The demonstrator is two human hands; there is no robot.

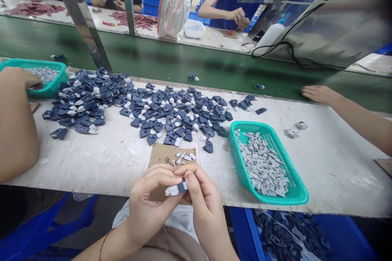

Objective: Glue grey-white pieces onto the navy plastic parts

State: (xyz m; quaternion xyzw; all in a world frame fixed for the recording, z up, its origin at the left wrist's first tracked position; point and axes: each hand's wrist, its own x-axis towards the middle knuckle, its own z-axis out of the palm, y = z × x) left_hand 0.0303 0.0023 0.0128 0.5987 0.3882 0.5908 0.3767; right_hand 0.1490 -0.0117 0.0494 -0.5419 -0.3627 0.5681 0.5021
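Between my hands is a small dark blue plastic part with a white-grey end piece (174,189). My left hand (153,195) pinches it from the left between thumb and fingers. From the right, the thumb and fingers of my right hand (203,204) close on its blue end. Just beyond my fingertips, several loose white-grey pieces (183,156) lie on a brown cardboard sheet (157,153). Farther back spreads a heap of blue parts with white-grey ends (171,110). A green basket (298,195) to the right holds many light grey pieces (263,163).
A blue bin (248,232) of dark parts stands below the table edge at right. Co-workers' arms reach in from the left (18,126) and right (352,110). A green conveyor belt (147,61) runs behind the table. Another green basket (58,85) sits far left.
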